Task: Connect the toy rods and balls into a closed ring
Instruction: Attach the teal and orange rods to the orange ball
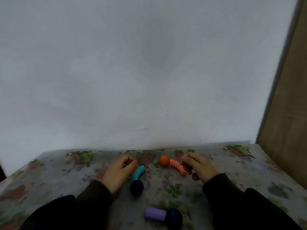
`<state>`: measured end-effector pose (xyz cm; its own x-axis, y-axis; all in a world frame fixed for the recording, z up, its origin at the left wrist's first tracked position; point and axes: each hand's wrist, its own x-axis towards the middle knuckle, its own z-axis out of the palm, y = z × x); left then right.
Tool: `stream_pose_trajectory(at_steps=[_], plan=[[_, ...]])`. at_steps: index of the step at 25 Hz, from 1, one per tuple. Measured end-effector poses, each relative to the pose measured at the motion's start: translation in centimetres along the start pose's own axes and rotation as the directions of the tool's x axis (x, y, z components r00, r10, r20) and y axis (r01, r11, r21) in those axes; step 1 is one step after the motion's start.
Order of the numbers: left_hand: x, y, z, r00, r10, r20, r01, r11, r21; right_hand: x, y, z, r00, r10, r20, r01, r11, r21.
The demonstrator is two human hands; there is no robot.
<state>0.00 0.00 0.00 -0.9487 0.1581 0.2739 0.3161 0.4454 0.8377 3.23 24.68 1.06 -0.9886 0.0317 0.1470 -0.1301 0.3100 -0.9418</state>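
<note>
Three joined pairs lie on the flowered tablecloth (49,171). An orange ball (164,161) is stuck to a curved salmon rod (177,166). A curved teal rod (138,173) ends in a dark blue ball (136,187). Nearest me, a purple rod (154,214) is joined to a second dark blue ball (174,217). My left hand (118,171) rests just left of the teal rod, fingers curled with nothing seen in them. My right hand (198,166) has curled fingers pinched at the salmon rod's right end.
A plain white wall (149,72) rises straight behind the table's far edge. A brown panel with a grey frame (285,113) stands at the right. Dark sleeves cover both forearms at the bottom of the view.
</note>
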Motion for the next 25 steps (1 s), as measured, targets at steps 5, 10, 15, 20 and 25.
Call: stream_pose_trajectory(at_steps=[5, 10, 15, 20, 25], plan=[[-0.5, -1.2, 0.7, 0.995, 0.053, 0.088, -0.070, 0.977, 0.200, 0.1, 1.1, 0.6, 0.990, -0.100, -0.100, 0.069, 0.958, -0.279], [-0.7, -1.7, 0.8, 0.989, 0.101, 0.108, -0.128, 0.951, 0.280, 0.6, 2.8, 0.5, 0.974, -0.190, -0.126, 0.090, 0.828, -0.554], [-0.6, -2.1, 1.1, 0.984, 0.111, 0.140, -0.148, 0.946, 0.288, 1.0, 3.7, 0.5, 0.981, -0.164, -0.104, 0.052, 0.739, -0.671], [-0.7, -2.1, 1.4, 0.983, 0.128, 0.134, -0.159, 0.954, 0.255, 1.4, 4.2, 0.5, 0.979, -0.202, -0.029, 0.112, 0.651, -0.751], [-0.9, -1.9, 1.8, 0.984, 0.149, 0.099, -0.166, 0.968, 0.186, 1.4, 4.2, 0.8, 0.976, -0.214, -0.044, 0.107, 0.642, -0.759]])
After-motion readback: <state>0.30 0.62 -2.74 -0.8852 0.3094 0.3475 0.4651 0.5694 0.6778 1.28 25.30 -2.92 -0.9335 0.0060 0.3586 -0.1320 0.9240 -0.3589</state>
